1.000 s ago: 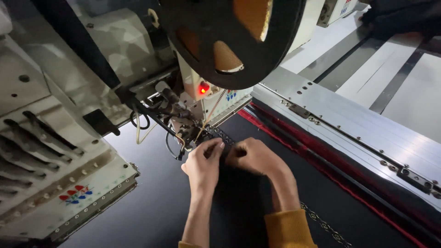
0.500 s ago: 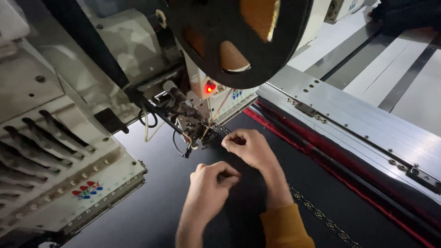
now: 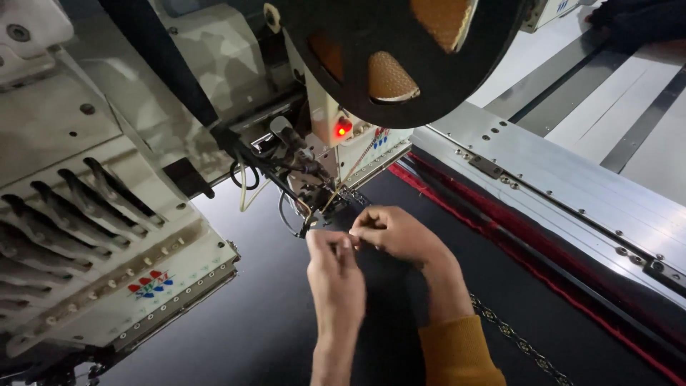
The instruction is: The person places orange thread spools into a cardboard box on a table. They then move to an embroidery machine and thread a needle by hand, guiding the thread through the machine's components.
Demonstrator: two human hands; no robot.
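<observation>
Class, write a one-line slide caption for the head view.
Two hands, left hand and right hand, pinch together beside an embroidery machine over black cloth.

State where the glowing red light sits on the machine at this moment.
In the head view the red light sits on the machine head's pale front, just below the big black reel and above the two hands.

- Light is dim and cool over my hands; the black cloth (image 3: 236, 314) shows a soft sheen.
- The red lamp (image 3: 344, 129) glows, slightly overexposed.
- The metal rail (image 3: 572, 193) glares pale at right.
- The dark reel (image 3: 400, 64) looms soft, with edges bowed by the wide lens.
</observation>
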